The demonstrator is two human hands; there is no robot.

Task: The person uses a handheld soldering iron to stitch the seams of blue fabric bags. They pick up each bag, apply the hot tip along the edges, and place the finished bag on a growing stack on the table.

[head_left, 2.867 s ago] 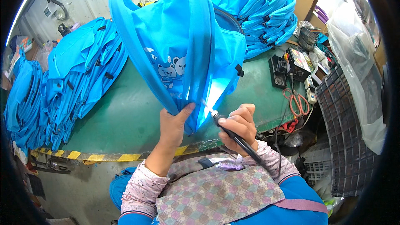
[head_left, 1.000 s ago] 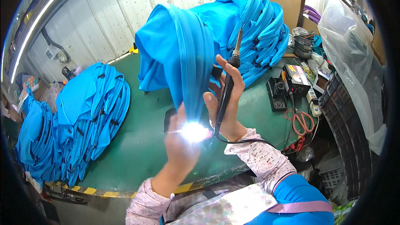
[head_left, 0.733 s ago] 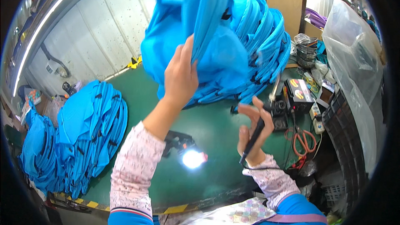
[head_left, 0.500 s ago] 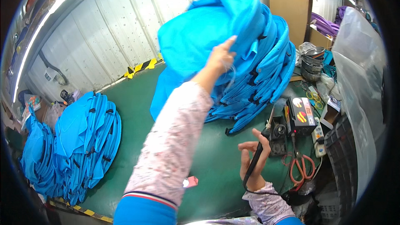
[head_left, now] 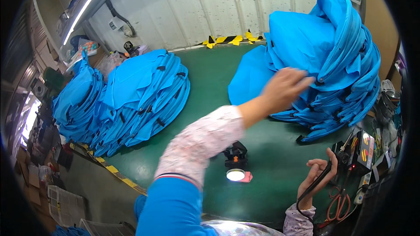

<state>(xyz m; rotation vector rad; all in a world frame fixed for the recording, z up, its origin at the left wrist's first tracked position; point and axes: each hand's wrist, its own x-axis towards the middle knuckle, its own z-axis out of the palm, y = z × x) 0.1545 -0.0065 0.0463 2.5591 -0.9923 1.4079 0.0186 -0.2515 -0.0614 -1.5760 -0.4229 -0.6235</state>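
My left hand (head_left: 285,88), smeared by motion, is in front of a tall pile of blue fabric pieces (head_left: 302,39). I cannot tell whether it touches the pile, and nothing shows in its fingers. These pieces have rounded, piped edges and small black tabs. Lower right, my right hand (head_left: 319,175) is closed around the black handle of a soldering iron (head_left: 314,186), some fingers raised. The iron's metal tip points up toward a black station box (head_left: 364,152) with a red light. A lit headlamp (head_left: 236,159) lies on the green table (head_left: 271,161) beside a pink piece (head_left: 248,177).
Two more blue fabric piles (head_left: 140,96) stand at the left. Scissors with orange-red handles (head_left: 337,205) and a white power strip (head_left: 362,190) lie at the right edge among cables. Yellow-black tape (head_left: 227,40) marks the table's back edge. Stacked metal bowls (head_left: 387,94) are far right.
The view has swung left, so everything sits further right. My left hand has drawn back down and left across the pile. The headlamp now shows past my arm. My right hand keeps the iron.
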